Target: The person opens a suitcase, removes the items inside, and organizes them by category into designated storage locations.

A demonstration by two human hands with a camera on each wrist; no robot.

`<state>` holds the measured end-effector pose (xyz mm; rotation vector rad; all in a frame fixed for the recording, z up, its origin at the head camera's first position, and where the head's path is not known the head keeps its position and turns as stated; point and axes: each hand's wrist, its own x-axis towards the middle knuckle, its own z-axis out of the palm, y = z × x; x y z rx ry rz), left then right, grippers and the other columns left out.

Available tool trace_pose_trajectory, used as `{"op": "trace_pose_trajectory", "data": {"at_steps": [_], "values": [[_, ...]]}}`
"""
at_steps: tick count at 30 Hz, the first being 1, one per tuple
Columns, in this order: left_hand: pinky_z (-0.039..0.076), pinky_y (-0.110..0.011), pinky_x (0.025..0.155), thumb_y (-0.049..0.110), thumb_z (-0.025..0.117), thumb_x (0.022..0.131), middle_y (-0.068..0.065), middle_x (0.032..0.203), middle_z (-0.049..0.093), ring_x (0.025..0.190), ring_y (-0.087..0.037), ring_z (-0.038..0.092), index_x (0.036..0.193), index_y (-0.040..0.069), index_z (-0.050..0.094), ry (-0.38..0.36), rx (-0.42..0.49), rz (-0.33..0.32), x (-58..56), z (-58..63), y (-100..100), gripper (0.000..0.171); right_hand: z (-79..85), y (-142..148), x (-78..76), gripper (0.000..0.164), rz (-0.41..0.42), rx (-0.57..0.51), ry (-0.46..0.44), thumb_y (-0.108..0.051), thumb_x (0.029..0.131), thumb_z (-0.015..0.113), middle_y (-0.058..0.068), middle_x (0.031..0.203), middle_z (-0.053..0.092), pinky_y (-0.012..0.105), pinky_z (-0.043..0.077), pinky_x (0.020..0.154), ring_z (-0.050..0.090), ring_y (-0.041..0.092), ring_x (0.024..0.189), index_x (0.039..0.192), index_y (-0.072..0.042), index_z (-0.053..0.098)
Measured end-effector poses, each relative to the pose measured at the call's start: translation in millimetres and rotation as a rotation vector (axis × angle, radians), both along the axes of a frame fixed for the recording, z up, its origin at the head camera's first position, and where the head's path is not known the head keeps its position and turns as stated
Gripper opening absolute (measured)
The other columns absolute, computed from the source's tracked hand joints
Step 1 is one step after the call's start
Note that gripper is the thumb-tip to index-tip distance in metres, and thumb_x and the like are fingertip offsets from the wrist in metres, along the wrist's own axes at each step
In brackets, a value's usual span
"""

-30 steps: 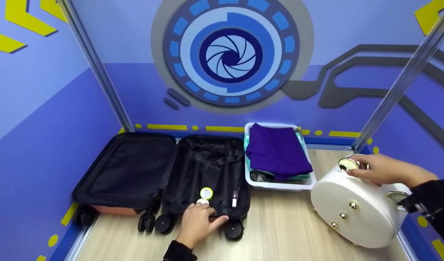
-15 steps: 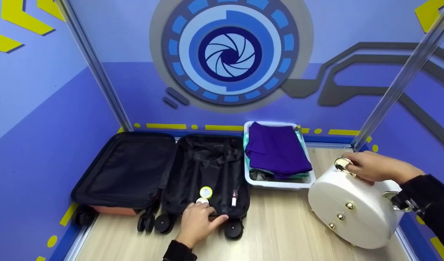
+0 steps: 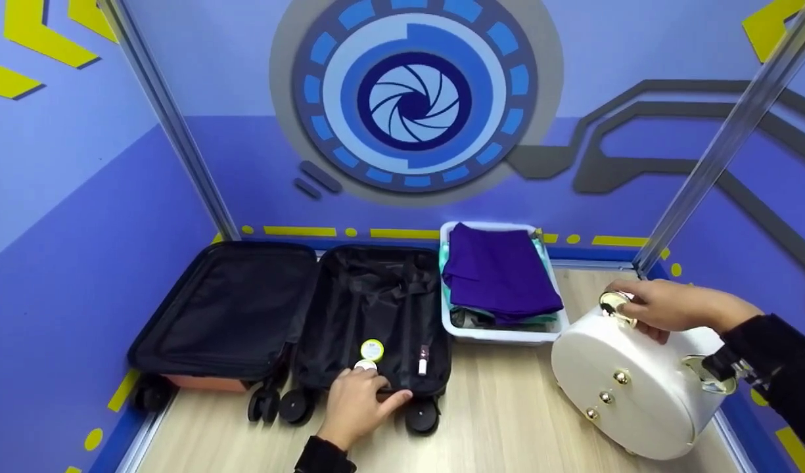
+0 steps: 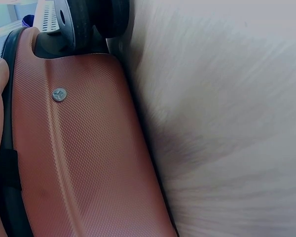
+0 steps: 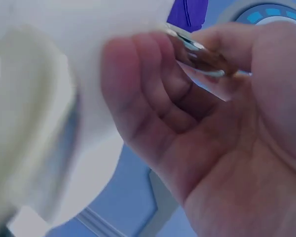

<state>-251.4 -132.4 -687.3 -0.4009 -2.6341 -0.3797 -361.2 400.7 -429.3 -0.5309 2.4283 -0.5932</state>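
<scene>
At the front rim of the open black-lined suitcase point(image 3: 376, 302), my left hand point(image 3: 356, 401) rests with its fingers over the edge. The fingertips partly cover a small white round container point(image 3: 365, 364). A yellow-rimmed round tub point(image 3: 372, 350) sits just beyond it. Also in this half lies a small tube with a white cap point(image 3: 422, 361). My right hand point(image 3: 678, 309) pinches gold ring hardware point(image 3: 614, 302) at the top of a cream-white oval-faced case point(image 3: 622, 387) with gold studs. In the left wrist view, the suitcase's copper-coloured shell point(image 4: 84, 143) fills the left side.
The suitcase's other half point(image 3: 231, 302) lies at the left, black wheels point(image 3: 296, 407) towards me. Between suitcase and case stands a white basket point(image 3: 501, 336) with a folded purple cloth point(image 3: 501, 272) and other fabric. Blue-purple walls enclose the wooden surface point(image 3: 501, 420).
The cream-white case has shifted a little left and towards me, with my right hand on its gold hardware. My left hand and the things in the suitcase stay put.
</scene>
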Motion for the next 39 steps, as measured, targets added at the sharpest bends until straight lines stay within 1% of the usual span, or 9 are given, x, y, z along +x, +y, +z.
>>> {"op": "trace_pose_trajectory", "data": {"at_steps": [4,7,11,17,22,27,33,35,39], "values": [[0.054,-0.041,0.074,0.084,0.064,0.094,0.008,0.083,0.076,0.081,-0.02,0.07,0.084,0.025,0.085,0.01,-0.01,-0.002,1.8,-1.6,0,0.063,3.9,-1,0.9,0.049,-0.017,-0.006,-0.068,-0.017,0.118,0.047,0.008,0.079,0.067,0.037,0.063,0.061,0.069,0.02,0.066,0.163,-0.001,0.038],[0.054,-0.042,0.074,0.084,0.064,0.094,0.007,0.083,0.076,0.082,-0.02,0.07,0.084,0.025,0.085,0.011,-0.012,-0.001,1.9,-2.0,0,0.063,7.3,-2,0.9,0.049,-0.011,0.008,-0.076,-0.017,0.117,0.047,0.008,0.079,0.067,0.037,0.063,0.061,0.071,0.021,0.065,0.165,-0.006,0.039],[0.055,-0.043,0.076,0.083,0.065,0.094,0.007,0.084,0.077,0.082,-0.02,0.071,0.085,0.025,0.085,0.006,-0.007,0.0,0.6,-0.5,0,0.062,12.2,-3,-0.5,0.046,-0.006,0.017,-0.08,-0.016,0.116,0.049,0.009,0.082,0.068,0.036,0.064,0.063,0.073,0.022,0.065,0.162,-0.014,0.044],[0.054,-0.042,0.075,0.083,0.065,0.093,0.008,0.082,0.075,0.08,-0.02,0.069,0.083,0.025,0.084,0.007,-0.008,0.004,0.3,2.8,-1,0.062,14.3,-7,-2.2,0.049,0.007,-0.019,-0.148,-0.016,0.117,0.05,0.011,0.085,0.069,0.037,0.066,0.064,0.074,0.022,0.069,0.165,-0.013,0.041],[0.054,-0.043,0.076,0.082,0.067,0.093,0.008,0.082,0.074,0.079,-0.02,0.069,0.084,0.024,0.084,0.0,-0.01,0.004,-0.1,3.3,-2,0.061,11.8,-17,2.1,0.05,-0.002,-0.069,-0.209,-0.016,0.118,0.049,0.013,0.086,0.07,0.038,0.066,0.066,0.073,0.022,0.073,0.166,-0.012,0.037],[0.055,-0.043,0.076,0.081,0.07,0.092,0.008,0.082,0.074,0.079,-0.02,0.069,0.083,0.024,0.084,0.0,-0.009,0.008,0.2,3.4,-2,0.059,6.2,-32,8.5,0.048,0.003,-0.108,-0.189,-0.014,0.118,0.046,0.012,0.086,0.07,0.038,0.066,0.065,0.073,0.021,0.072,0.165,-0.007,0.036],[0.055,-0.043,0.075,0.079,0.073,0.091,0.007,0.082,0.074,0.08,-0.021,0.069,0.083,0.024,0.084,0.01,-0.004,-0.005,0.4,1.8,-1,0.057,1.0,-56,17.1,0.036,0.001,-0.139,-0.134,-0.012,0.117,0.045,0.012,0.085,0.068,0.039,0.065,0.06,0.071,0.021,0.068,0.153,-0.006,0.045],[0.055,-0.043,0.075,0.079,0.071,0.092,0.007,0.082,0.074,0.08,-0.02,0.07,0.084,0.024,0.085,0.008,-0.005,-0.006,0.2,1.2,-1,0.058,-0.8,-65,19.8,0.036,-0.014,-0.145,-0.122,-0.012,0.117,0.045,0.011,0.085,0.068,0.039,0.065,0.059,0.07,0.02,0.068,0.152,-0.004,0.046],[0.055,-0.043,0.077,0.082,0.067,0.093,0.007,0.084,0.076,0.082,-0.02,0.07,0.085,0.024,0.085,-0.007,-0.008,-0.002,-0.2,0.8,1,0.061,-4.6,-82,23.4,0.043,-0.051,-0.161,-0.103,-0.014,0.117,0.046,0.011,0.086,0.068,0.038,0.065,0.06,0.069,0.02,0.068,0.157,0.001,0.042]]}}
